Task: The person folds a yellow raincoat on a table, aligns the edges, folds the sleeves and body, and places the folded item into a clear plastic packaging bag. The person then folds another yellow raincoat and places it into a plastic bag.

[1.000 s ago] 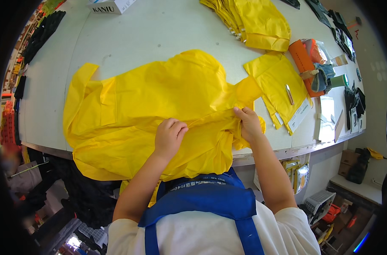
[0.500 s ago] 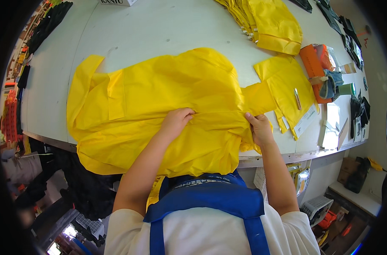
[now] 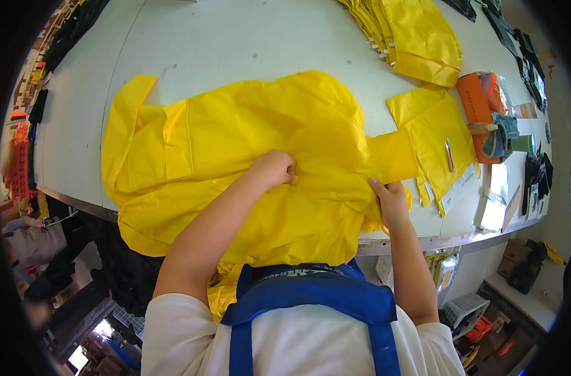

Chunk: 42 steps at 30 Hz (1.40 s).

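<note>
A yellow raincoat-like garment (image 3: pixel 235 144) is spread across the white table, with its lower folds hanging over the near edge against my blue apron. My left hand (image 3: pixel 274 169) is closed in a pinch at the long seam along the garment's middle. Fingers curled under hide just what part of the cloth it grips. At the garment's right end my right hand (image 3: pixel 393 202) holds the edge, thumb on top and fingers beneath. A flat yellow flap (image 3: pixel 395 155) of the garment reaches right, beyond that hand.
On the right lies a folded yellow garment (image 3: pixel 429 119) with small snips (image 3: pixel 449 155) and a white paper. Stacked yellow garments (image 3: pixel 423 41) lie at the back. An orange box (image 3: pixel 473 94) and a green-ended roll (image 3: pixel 522 143) stand by black bundles (image 3: pixel 536 172).
My left hand has shifted slightly right and up along the seam, its fingers curling inward. My right hand keeps its hold on the edge. The whole view has shifted a little.
</note>
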{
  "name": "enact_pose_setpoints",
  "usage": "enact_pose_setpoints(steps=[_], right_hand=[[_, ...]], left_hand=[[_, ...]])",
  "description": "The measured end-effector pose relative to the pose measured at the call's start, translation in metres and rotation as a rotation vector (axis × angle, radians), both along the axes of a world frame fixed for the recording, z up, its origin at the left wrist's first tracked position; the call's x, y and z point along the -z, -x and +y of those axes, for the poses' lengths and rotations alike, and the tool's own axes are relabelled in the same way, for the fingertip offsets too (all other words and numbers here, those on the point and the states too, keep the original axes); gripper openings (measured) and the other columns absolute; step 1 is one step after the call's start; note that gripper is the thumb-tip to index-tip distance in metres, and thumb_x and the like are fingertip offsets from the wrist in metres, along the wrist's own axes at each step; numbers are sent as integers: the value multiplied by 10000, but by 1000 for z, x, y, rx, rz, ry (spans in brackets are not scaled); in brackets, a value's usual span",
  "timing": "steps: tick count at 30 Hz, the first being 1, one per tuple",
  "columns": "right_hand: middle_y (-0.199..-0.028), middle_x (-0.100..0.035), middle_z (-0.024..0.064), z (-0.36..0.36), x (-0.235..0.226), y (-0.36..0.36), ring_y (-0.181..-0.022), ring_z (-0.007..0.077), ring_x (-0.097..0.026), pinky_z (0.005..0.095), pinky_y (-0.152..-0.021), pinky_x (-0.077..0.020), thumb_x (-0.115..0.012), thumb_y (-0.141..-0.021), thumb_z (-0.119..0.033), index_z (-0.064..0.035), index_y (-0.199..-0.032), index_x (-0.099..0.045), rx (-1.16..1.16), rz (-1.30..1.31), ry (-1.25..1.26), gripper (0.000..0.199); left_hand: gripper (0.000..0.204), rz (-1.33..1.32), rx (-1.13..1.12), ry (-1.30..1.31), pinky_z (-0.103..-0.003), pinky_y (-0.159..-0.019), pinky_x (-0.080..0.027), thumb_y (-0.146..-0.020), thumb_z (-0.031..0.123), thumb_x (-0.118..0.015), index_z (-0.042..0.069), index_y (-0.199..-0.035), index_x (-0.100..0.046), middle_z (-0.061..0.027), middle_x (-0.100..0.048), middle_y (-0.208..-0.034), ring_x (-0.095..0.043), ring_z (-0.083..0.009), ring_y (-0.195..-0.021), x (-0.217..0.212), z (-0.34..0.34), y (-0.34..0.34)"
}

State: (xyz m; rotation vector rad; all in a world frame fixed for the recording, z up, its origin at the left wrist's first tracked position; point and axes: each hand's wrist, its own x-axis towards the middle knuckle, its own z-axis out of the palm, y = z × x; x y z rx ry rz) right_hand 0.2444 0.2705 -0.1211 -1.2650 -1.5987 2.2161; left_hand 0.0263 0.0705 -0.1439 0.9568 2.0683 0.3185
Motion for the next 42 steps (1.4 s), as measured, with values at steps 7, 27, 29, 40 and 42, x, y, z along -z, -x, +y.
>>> enact_pose_setpoints(steps=[7, 27, 29, 40, 42], right_hand=[[-920, -627, -6, -4, -15, 2, -704, 50, -512, 202, -612, -404, -605, -900, -90, 33, -1091, -603, -70, 25, 6, 227], [-1184, -569, 155, -46, -36, 76, -1111, 336, -516, 456, -963, -370, -694, -807, -229, -62, -1181, -551, -564, 64, -1406, 433], [-1134, -621, 69, -115, -20, 89, -1088, 247, -548, 440, -963, -328, -654, -833, -283, -133, -1139, -599, -949, 110, -1294, 345], [-759, -663, 27, -128, 5, 123, -780, 204, -614, 378, -884, -338, -666, -797, -268, -104, -859, -663, -1104, -258, -753, 175], [-752, -659, 35, -126, 8, 124, -785, 211, -613, 384, -886, -343, -672, -788, -260, -99, -854, -661, -1116, -257, -777, 175]], left_hand=[[216, -45, 50, 19, -388, -582, -460, -662, 265, -785, 91, -698, -662, -80, -636, -671, -600, -255, -636, 6, 3, 10], [121, 408, -483, -189, -400, -719, -454, -789, 170, -658, 59, -830, -631, -102, -613, -785, -586, -314, -819, -49, -210, -20], [141, 304, -524, -136, -392, -724, -460, -798, 193, -654, 61, -845, -641, -100, -634, -838, -595, -300, -852, -54, -217, -11], [154, 24, -569, -79, -328, -626, -478, -753, 156, -720, 31, -823, -664, -101, -662, -750, -627, -225, -693, -16, -234, 2], [152, 31, -539, -78, -328, -621, -478, -748, 156, -724, 32, -813, -663, -99, -665, -750, -627, -223, -689, -10, -233, 3]])
